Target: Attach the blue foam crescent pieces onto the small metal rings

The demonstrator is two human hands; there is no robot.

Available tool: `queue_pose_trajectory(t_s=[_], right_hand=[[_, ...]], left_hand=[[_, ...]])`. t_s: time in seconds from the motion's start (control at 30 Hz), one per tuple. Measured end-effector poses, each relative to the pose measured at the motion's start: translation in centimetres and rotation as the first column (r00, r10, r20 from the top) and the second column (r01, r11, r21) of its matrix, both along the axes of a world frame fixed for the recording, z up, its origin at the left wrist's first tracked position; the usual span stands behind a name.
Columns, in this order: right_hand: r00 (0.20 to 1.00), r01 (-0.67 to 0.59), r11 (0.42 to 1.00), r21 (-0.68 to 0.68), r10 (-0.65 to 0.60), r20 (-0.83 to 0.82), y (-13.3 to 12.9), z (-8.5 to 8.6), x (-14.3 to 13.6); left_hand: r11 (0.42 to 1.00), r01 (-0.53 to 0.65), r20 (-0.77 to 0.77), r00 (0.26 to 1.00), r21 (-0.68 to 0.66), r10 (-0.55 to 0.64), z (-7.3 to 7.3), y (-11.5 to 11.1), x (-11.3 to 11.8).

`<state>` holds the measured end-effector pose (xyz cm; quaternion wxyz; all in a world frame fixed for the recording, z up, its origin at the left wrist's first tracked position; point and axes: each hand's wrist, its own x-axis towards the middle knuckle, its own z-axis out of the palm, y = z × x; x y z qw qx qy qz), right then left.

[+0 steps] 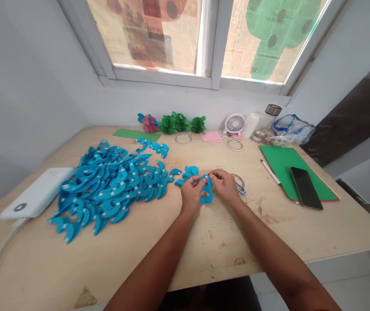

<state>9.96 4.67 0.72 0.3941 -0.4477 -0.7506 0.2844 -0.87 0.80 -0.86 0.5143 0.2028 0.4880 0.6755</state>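
Between my two hands, above the middle of the table, is a curved blue paper cutout [207, 197]. My left hand [191, 192] pinches its upper left edge. The fingertips of my right hand [223, 183] are closed at its top, by a small white patch; whether they grip the paper or the patch is too small to tell. Just behind my left hand lies a small cluster of blue paper pieces [189, 172]. A large heap of blue paper cutouts [107, 181], many with white squares on them, spreads over the table's left side.
A roll of tape [237, 179] and a blue-handled tool [241, 189] lie beside my right hand. At right are green sheets [279, 166], a phone [306, 188] and a pen [270, 172]. A white power bank [39, 192] sits left. Green paper figures [181, 122], a fan [234, 124] and a bottle [266, 123] line the back.
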Motion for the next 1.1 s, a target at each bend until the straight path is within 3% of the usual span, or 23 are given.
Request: queue_pose_trajectory(t_s=[0.17,0.37,1.1], right_hand=[[0.995,-0.025,0.990,-0.141,0.011,-0.100,0.12,-0.04,-0.11],[0.992,-0.019,0.980,-0.198,-0.006,-0.128,0.33,-0.46,-0.12],[0.984,-0.045,0.969,-0.244,0.001,-0.177,0.50,-0.86,-0.18]], left_hand=[[1.000,0.002,-0.022,1.000,0.004,-0.002,0.21,-0.08,0.07],[0.999,0.035,-0.025,0.999,0.005,-0.035,0.45,-0.19,0.10],[0.998,0.069,-0.012,0.998,-0.011,-0.069,0.51,-0.16,0.05]])
